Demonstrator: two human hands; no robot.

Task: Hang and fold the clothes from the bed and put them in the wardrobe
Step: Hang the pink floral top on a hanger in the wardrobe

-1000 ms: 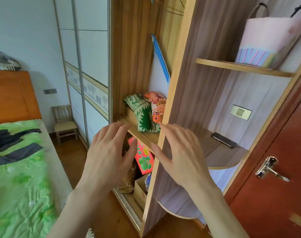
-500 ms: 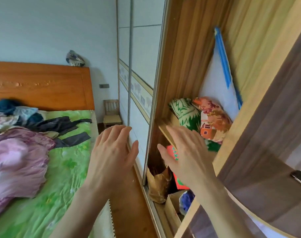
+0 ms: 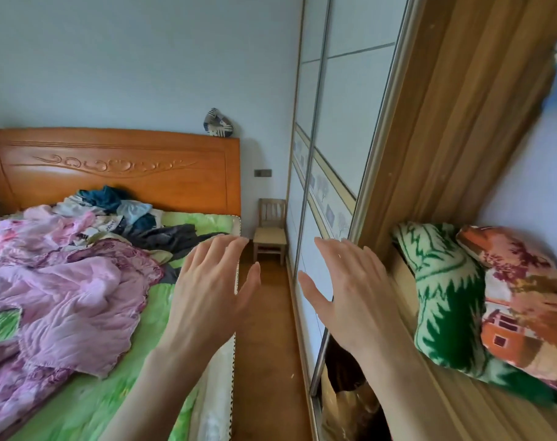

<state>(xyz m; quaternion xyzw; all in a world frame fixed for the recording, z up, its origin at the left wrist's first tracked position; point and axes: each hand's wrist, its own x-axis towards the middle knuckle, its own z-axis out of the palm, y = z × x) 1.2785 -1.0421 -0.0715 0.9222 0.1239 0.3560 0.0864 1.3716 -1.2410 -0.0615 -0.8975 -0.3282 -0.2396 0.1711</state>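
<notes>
Clothes (image 3: 70, 281) lie heaped on the bed (image 3: 79, 405), left of both hands and farther out. Pile runs long from the headboard (image 3: 118, 167) end toward the viewer: dark and blue pieces up top, a big pink crumpled garment (image 3: 64, 307) nearest. Nothing hung or folded yet as far as the pile shows (judgement: task barely started or mid-fetch).

Left hand (image 3: 212, 300) hovers in the air over the bed's right edge, fingers straight and slightly spread, thumb out, holding nothing. Right hand (image 3: 350, 297) hovers in front of the wardrobe (image 3: 436, 154) sliding door, fingers likewise extended and a bit apart, empty. Neither touches anything.

Key relation: pile is to the left and ahead of the fingertips, left hand clearly nearer; the pink garment's near edge sits just left of the left wrist. Right hand is well apart from the pile, with the floor strip between bed and wardrobe under it. Likely next move is a leftward reach, left hand first.

Outward: open wardrobe section on the right has a shelf (image 3: 461, 405) with two patterned cushions (image 3: 480, 300) (green-white and orange). Small wooden chair (image 3: 269, 229) stands at the far end of the floor gap beside the headboard. A patterned object (image 3: 217, 123) rests on top of the headboard; can't tell what it is.
</notes>
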